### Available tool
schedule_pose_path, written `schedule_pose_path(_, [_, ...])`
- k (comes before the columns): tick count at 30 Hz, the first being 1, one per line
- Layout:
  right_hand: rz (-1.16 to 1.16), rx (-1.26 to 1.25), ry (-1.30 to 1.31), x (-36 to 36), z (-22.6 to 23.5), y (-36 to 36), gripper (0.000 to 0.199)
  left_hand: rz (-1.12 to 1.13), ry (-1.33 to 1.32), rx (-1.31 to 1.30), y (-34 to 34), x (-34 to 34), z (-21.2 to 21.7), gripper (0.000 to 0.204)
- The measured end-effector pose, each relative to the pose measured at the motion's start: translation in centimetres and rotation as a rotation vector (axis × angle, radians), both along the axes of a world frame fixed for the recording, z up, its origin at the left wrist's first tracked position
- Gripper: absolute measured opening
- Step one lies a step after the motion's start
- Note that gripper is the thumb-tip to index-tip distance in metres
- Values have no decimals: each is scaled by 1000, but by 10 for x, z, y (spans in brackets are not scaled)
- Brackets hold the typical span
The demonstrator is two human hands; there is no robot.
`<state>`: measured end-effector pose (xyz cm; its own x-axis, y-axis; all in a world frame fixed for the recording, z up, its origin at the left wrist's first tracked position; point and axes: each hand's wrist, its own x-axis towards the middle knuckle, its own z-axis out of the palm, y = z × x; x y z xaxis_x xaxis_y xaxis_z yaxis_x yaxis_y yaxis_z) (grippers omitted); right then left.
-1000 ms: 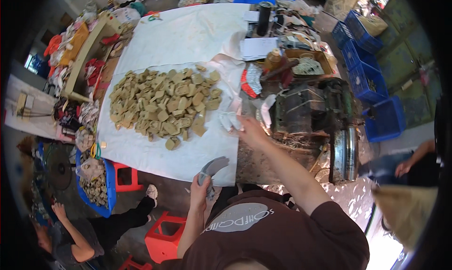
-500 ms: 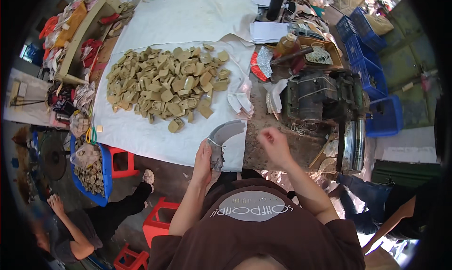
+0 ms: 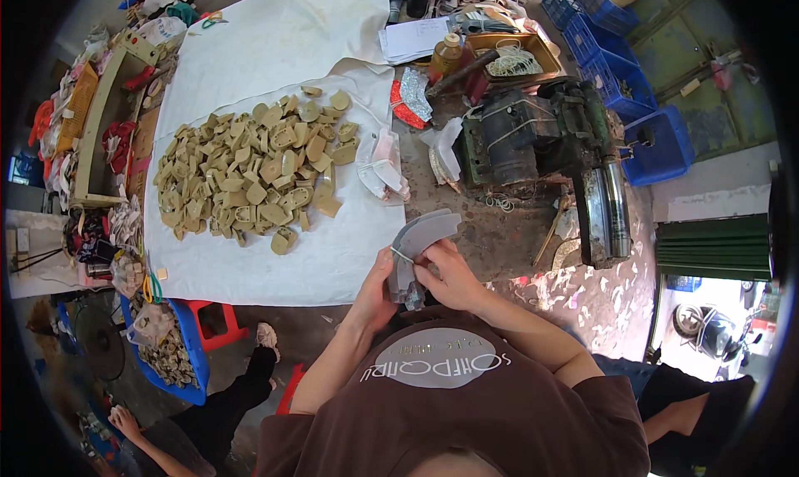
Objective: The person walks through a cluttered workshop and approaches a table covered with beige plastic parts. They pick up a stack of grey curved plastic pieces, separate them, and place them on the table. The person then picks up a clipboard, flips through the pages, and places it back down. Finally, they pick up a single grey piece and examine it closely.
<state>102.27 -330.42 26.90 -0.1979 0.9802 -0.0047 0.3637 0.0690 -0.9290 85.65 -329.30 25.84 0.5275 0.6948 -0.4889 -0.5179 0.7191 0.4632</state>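
Observation:
A bundle of curved grey strips, bound round with a thin pale band, is held up at the front edge of the table, close to my body. My left hand grips its lower left side. From the right, my right hand has its fingers bent against the bundle near the band; some fingertips are hidden behind the strips. Beyond my hands lies a tied white bundle of similar shape. Left of that, a large heap of khaki heel-shaped blocks covers part of the white cloth.
A dark greasy machine with a shiny roller stands at the right. Red and silver bundles, a bottle and a tray of string lie behind. Blue crates stand far right. Other people sit either side.
My right hand has come in from the right and now touches the grey bundle. The bundle stays in my left hand. The whole view has turned a little to the right.

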Motion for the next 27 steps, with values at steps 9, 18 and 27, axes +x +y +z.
schedule_pose_path(9, [269, -53, 6, 9, -10, -13, 13, -75, 181, -12, 13, 12, -21, 46])
schedule_pose_path(18, [428, 187, -425, 43, 5, -19, 14, 248, 33, -272, 41, 19, -49, 32])
schedule_pose_path(27, [296, -125, -602, 117, -71, -48, 7, 220, -38, -79, 32, -4, -36, 34])
